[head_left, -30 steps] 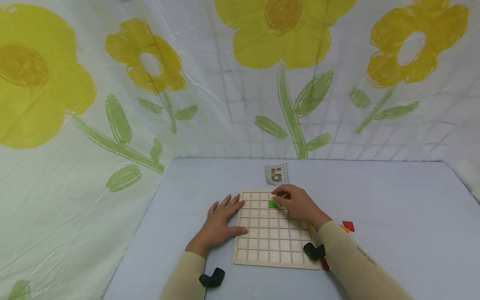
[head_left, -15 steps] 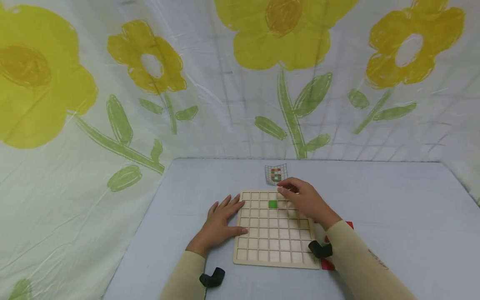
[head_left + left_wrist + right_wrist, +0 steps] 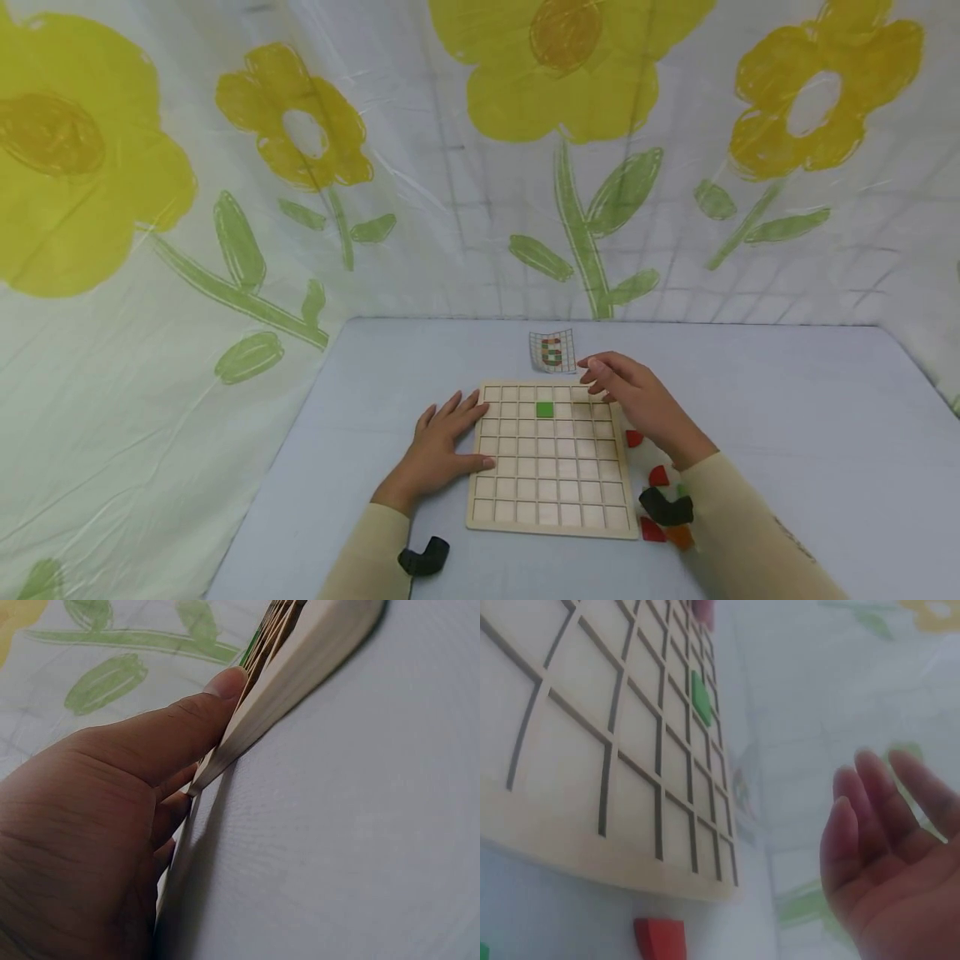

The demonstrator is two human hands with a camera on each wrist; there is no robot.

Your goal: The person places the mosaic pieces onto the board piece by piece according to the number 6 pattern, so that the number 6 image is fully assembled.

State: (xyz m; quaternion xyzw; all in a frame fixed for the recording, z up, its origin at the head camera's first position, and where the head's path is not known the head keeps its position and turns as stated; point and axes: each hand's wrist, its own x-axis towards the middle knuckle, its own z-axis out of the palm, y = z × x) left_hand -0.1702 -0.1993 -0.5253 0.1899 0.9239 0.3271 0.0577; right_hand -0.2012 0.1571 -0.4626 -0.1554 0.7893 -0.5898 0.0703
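A wooden grid board (image 3: 555,533) lies on the table, with one green square tile (image 3: 544,409) in a cell of its second row from the far side. My left hand (image 3: 438,450) rests at the board's left edge, fingers spread and straight, the thumb over the rim; in the left wrist view the thumb (image 3: 180,724) touches the wooden edge. Above the board's far right corner my right hand (image 3: 637,396) is raised, its fingers loosely bent and holding nothing. The right wrist view shows that hand (image 3: 892,855) apart from the board.
Red quarter-round pieces (image 3: 652,529), an orange piece (image 3: 680,537) and a green one lie right of the board, partly hidden by the right sleeve and its black wrist mount (image 3: 666,506). A small pattern card (image 3: 552,352) lies beyond the board. A flowered curtain hangs behind.
My right hand has left the green tile and moved right and slightly away, uncovering the tile, the card and pieces beside the board. My left hand has stayed in place.
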